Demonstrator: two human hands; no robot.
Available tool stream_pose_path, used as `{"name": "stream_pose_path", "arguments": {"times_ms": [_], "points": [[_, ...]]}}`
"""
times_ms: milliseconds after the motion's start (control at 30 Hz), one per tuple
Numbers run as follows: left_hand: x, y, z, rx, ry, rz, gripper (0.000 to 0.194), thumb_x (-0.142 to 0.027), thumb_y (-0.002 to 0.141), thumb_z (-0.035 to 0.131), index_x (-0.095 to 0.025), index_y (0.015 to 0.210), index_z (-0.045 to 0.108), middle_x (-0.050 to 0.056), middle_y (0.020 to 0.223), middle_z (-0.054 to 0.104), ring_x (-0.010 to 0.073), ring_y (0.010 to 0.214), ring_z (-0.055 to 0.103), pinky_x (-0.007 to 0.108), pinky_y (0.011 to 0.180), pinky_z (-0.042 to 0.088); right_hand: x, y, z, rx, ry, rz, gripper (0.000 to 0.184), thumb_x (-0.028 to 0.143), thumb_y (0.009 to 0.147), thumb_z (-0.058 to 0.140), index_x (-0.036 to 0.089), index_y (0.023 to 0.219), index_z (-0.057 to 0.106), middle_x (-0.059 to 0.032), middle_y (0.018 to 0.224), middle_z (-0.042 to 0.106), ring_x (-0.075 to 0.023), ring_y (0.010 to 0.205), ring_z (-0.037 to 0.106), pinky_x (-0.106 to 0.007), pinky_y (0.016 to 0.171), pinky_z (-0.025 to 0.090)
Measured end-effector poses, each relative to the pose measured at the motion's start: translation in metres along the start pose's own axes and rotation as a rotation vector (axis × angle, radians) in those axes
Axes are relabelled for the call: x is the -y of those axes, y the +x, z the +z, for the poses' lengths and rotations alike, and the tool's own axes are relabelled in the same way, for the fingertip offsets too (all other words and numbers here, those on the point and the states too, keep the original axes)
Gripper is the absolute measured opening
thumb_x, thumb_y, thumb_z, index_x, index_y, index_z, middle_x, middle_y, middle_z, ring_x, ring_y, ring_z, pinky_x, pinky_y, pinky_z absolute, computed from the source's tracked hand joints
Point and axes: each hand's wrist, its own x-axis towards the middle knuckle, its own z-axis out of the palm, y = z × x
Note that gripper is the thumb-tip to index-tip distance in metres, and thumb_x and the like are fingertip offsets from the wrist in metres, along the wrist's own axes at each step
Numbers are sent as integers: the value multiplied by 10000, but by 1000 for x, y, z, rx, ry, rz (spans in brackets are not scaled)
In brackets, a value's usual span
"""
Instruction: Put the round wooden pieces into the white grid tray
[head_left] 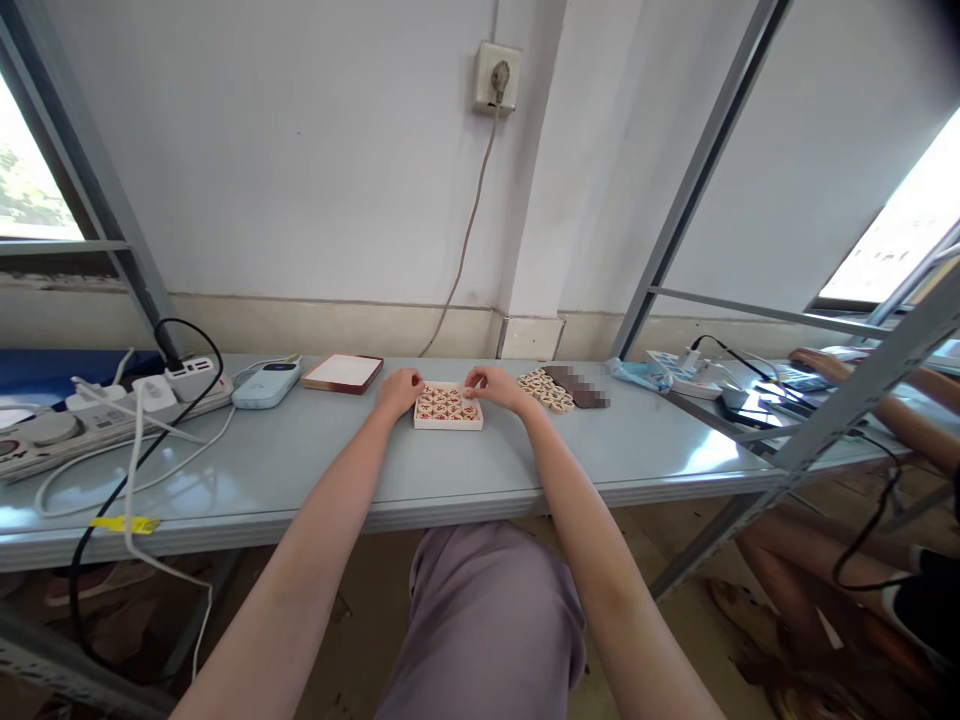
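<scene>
Left hand: the left hand (400, 390) rests on the left edge of the small box (448, 407), fingers curled in.
Right hand: the right hand (491, 386) pinches at the box's far right corner; whether it holds a piece is too small to tell.
Box: on the desk (300, 470), full of round game pieces.
Loose pieces: a pile (546, 389) just right of the right hand.
Lid: a red-edged lid (343, 373) lies to the left.

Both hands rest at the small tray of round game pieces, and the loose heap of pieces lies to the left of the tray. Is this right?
Not quite. In the head view the left hand and right hand do rest at the tray, but the loose heap lies to its right.
</scene>
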Motion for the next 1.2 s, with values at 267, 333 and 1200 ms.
{"name": "stream_pose_path", "arguments": {"times_ms": [267, 333, 1200], "points": [[3, 3, 3, 3, -14, -7, 187, -241, 790, 470, -201, 860, 638, 41, 966, 666, 182, 888, 577, 261, 741, 421, -16, -7, -18, -27, -273, 518, 240, 331, 696, 639, 197, 895, 647, -63, 965, 669, -196, 887, 590, -255, 682, 393], [3, 2, 3, 3, -22, -6, 185, -237, 788, 470, -197, 854, 638, 46, 963, 664, 187, 883, 579, 269, 745, 422, -19, -8, -19, 18, -324, 592, 248, 313, 692, 637, 203, 914, 657, -75, 1000, 663, -209, 924, 588, -260, 695, 400], [4, 2, 3, 21, -59, 46, 199, -209, 793, 442, -177, 883, 617, 65, 1004, 647, 180, 921, 568, 265, 769, 425, -18, -17, -24, -316, -466, 490, 247, 314, 849, 481, 159, 949, 646, -144, 995, 648, -244, 921, 594, -304, 734, 419]]}}
